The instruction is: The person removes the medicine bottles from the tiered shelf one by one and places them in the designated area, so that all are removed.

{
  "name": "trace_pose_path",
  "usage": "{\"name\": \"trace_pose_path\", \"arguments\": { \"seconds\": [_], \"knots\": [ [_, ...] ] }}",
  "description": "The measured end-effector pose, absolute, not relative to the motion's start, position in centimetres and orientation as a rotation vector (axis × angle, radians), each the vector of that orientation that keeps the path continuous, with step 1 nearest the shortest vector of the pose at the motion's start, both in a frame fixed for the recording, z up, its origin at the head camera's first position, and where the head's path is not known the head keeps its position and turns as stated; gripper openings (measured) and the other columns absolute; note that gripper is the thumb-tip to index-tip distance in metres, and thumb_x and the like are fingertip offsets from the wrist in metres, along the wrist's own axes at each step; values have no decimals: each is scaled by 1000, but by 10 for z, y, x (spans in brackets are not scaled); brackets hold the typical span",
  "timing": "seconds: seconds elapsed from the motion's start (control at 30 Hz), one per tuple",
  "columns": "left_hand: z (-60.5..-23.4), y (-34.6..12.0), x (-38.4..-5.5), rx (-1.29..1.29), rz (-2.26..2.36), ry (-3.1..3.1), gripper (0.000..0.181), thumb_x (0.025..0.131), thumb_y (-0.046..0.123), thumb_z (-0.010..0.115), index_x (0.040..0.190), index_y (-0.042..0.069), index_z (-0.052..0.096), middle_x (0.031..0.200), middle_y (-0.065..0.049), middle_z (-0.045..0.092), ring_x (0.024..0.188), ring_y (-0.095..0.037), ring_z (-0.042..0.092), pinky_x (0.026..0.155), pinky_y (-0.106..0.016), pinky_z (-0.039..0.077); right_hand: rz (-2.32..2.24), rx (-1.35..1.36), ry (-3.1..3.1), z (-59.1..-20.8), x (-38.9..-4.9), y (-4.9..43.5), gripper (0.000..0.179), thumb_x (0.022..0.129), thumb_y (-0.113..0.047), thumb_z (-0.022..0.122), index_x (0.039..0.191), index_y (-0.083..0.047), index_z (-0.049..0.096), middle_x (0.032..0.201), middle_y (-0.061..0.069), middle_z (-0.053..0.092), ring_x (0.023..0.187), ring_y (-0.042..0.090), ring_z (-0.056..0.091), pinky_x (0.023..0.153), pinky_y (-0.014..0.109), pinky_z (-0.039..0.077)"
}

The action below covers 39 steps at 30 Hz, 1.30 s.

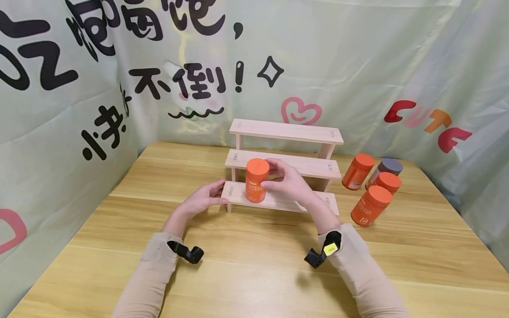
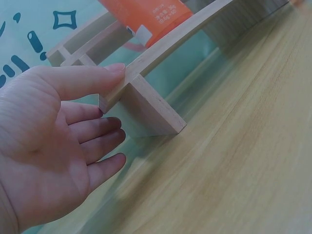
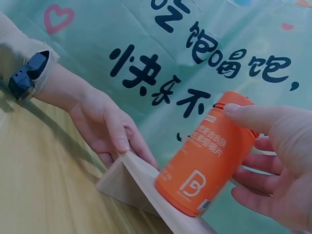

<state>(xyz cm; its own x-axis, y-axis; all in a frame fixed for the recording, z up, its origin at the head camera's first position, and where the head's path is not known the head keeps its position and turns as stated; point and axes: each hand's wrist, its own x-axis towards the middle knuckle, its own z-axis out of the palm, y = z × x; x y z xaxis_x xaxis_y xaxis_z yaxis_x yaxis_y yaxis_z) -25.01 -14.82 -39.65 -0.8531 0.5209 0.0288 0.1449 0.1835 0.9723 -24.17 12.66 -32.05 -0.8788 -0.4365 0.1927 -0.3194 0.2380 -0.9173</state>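
An orange pill bottle with an orange lid stands upright on the lowest step of a three-tier wooden display shelf, towards that step's left end. My right hand grips the bottle from its right side, thumb at the front just under the lid in the right wrist view, other fingers behind it. With the left hand I pinch the left end of the same step, the thumb on its top edge and the index finger below. The remaining left fingers lie apart beside the shelf's leg.
On the table's right side stand an orange bottle, another orange bottle, a third orange-lidded one and a bottle with a grey-blue lid. A printed curtain hangs behind the wooden table.
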Motion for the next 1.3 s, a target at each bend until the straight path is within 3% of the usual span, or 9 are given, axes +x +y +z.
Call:
{"name": "trace_pose_path", "arguments": {
  "seconds": [0.63,1.3],
  "knots": [
    [-396,-147,-249,625,1706,2164,77,86,3,61,144,-10,11,147,-28,21,134,-38,23,110,-46,19,-1708,-720,2530,-330,-241,108,61,77,-9,76,130,-1,47,116,15,57,105,26,53,89,40,48],
    [-396,-148,-249,650,1706,2158,77,87,4,61,143,-11,10,146,-28,21,134,-39,24,109,-46,21,-1691,-699,2590,-320,-228,130,58,78,-15,75,129,-6,49,114,9,59,100,22,56,87,37,49]
  ]
}}
